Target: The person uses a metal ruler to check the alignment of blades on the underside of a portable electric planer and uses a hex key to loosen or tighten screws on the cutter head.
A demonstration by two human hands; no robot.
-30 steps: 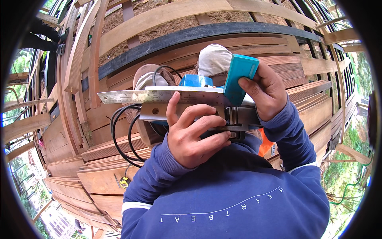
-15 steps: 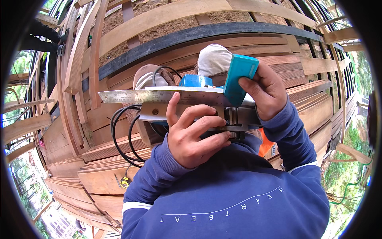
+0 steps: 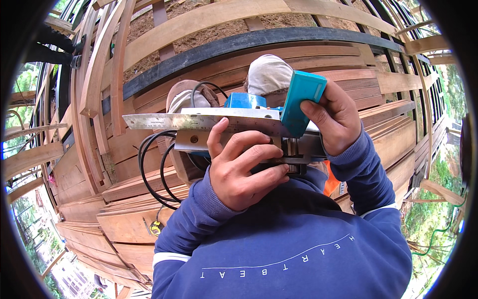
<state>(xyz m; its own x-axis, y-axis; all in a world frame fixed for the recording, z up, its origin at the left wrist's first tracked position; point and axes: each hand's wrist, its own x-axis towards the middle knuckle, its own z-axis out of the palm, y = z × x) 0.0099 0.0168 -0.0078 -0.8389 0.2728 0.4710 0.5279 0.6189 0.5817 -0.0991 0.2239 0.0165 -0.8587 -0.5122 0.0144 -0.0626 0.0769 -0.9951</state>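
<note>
An electric planer (image 3: 193,140) with a blue body lies in my lap, its metal sole facing up. Across the sole lies a try square with a marked steel blade (image 3: 199,122) and a teal handle (image 3: 304,99). My right hand (image 3: 336,117) pinches that handle between thumb and fingers. Fingers spread, my left hand (image 3: 244,174) rests over the planer's near side. One of its fingertips meets the lower edge of the steel blade; the others reach toward the cutter opening (image 3: 291,147). Contact under the left palm is hidden.
A black cable (image 3: 144,164) loops left of the planer. Stacked boards (image 3: 318,62) lie beneath and around me. A tape measure (image 3: 157,228) sits on boards at lower left. Long timbers (image 3: 97,65) stand at the left, and a dark beam (image 3: 199,52) crosses beyond my knees.
The try square's handle has shifted slightly right and nearer to me, along with my right hand. My left hand stays almost still on the planer.
</note>
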